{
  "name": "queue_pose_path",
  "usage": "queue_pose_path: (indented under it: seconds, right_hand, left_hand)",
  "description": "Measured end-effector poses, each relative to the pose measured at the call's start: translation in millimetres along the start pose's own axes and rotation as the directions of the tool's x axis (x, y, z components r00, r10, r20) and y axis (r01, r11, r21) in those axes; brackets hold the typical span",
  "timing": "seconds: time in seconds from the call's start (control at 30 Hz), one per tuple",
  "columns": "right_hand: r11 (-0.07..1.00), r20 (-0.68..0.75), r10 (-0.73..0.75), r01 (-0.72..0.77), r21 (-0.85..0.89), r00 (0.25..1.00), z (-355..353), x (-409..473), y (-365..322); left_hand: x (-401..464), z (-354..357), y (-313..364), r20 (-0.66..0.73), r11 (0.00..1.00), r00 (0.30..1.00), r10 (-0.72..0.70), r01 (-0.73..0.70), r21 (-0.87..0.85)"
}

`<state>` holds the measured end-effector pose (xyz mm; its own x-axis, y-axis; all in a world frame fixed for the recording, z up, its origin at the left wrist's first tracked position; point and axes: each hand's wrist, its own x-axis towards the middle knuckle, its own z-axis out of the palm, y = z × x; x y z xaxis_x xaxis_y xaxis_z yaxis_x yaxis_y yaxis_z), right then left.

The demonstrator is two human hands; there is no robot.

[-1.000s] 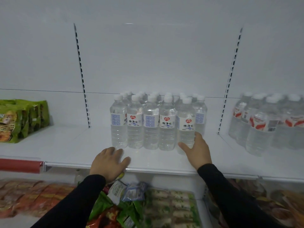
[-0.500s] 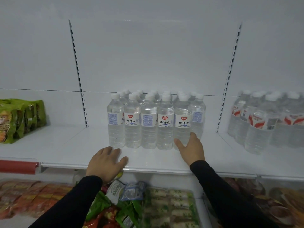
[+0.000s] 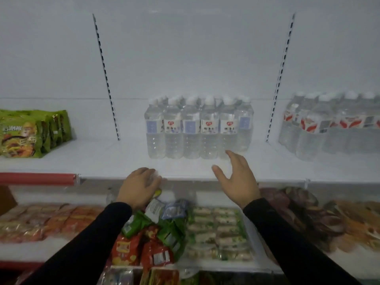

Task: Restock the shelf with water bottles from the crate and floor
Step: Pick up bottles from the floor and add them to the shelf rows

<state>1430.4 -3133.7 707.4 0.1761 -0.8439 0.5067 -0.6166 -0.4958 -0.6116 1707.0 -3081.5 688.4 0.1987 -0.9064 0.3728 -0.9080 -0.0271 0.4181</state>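
Note:
A block of clear water bottles (image 3: 198, 128) with white caps and blue-and-white labels stands upright in the middle of the white shelf (image 3: 98, 161). My right hand (image 3: 236, 178) hovers just in front of the block's front right bottle, fingers spread and straight, holding nothing; its fingertips are close to the bottle's base. My left hand (image 3: 140, 187) rests over the shelf's front edge, left of the block, fingers relaxed and empty. No crate or floor is in view.
A second group of bottles with red labels (image 3: 331, 124) stands on the shelf to the right, past a slotted upright (image 3: 277, 83). Green noodle packs (image 3: 30, 133) lie at the left. Below, a lower shelf holds snack packets (image 3: 156, 241).
My right hand has come off the front right bottle and drawn back toward the shelf edge. My left hand has slid back to the edge. The view has tilted down.

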Motion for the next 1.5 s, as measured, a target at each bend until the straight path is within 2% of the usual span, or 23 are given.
queue_pose_path:
  seconds: [0.17,0.27,0.43,0.53,0.63,0.73,0.83,0.9,0.97,1.03,1.17,1.3,1.4,1.5]
  right_hand:
    - [0.981,0.061,-0.158,0.163,-0.105,0.986,38.2,-91.9,-22.1]
    - [0.983,0.215,-0.079,0.112,-0.149,0.974,73.6,-155.0,-27.5]
    - [0.991,0.463,0.034,0.03,-0.132,0.886,145.5,-266.7,-8.7]
    - [0.986,0.632,0.112,-0.008,-0.165,0.767,191.5,-333.2,5.3]
    - [0.976,0.746,0.184,-0.03,-0.215,0.64,234.6,-389.8,26.9]
    - [0.964,0.856,0.232,0.007,-0.265,0.462,287.0,-442.7,63.6]
    - [0.946,0.904,0.302,0.022,-0.324,0.303,339.0,-495.4,110.6]
    - [0.937,0.917,0.335,0.027,-0.348,0.215,372.9,-528.1,145.0]
    - [0.929,0.922,0.365,0.022,-0.37,0.13,407.6,-560.4,182.5]
    - [0.922,0.92,0.385,0.015,-0.387,0.079,452.2,-601.6,229.7]
    - [0.896,0.896,0.443,-0.063,-0.44,0.04,535.8,-672.3,317.7]
    - [0.85,0.864,0.502,-0.213,-0.483,0.043,614.0,-720.1,387.8]
    - [0.8,0.834,0.548,-0.331,-0.5,0.067,657.9,-741.1,420.4]
    - [0.755,0.817,0.571,-0.438,-0.488,0.074,676.9,-756.0,436.3]
  left_hand:
    - [-98.2,-18.9,-19.6,-0.007,0.992,0.993,0.119,-0.119,0.038]
    - [-163.1,-15.8,-57.5,0.03,0.991,0.993,0.116,-0.118,0.064]
    - [-282.8,27.5,-126.8,0.177,1.0,0.984,-0.023,0.021,0.018]
    - [-355.9,71.9,-164.7,0.32,0.987,0.934,-0.161,0.151,0.056]
    - [-420.8,119.7,-198.4,0.469,0.955,0.834,-0.291,0.281,0.094]
    - [-471.9,174.7,-229.1,0.544,0.899,0.727,-0.419,0.418,0.133]
    - [-519.4,240.9,-257.3,0.626,0.839,0.594,-0.506,0.508,0.197]
    - [-550.5,288.7,-276.7,0.652,0.815,0.536,-0.537,0.53,0.235]
    - [-581.8,341.6,-296.8,0.669,0.802,0.503,-0.548,0.543,0.249]
    - [-613.4,408.5,-321.4,0.693,0.806,0.487,-0.532,0.542,0.238]
    - [-655.2,539.3,-360.9,0.719,0.784,0.442,-0.536,0.577,0.23]
    - [-678.4,650.8,-397.4,0.702,0.754,0.434,-0.565,0.617,0.225]
    - [-690.7,711.2,-416.9,0.638,0.709,0.455,-0.622,0.673,0.211]
    - [-696.1,741.9,-419.0,0.596,0.621,0.389,-0.702,0.745,0.245]
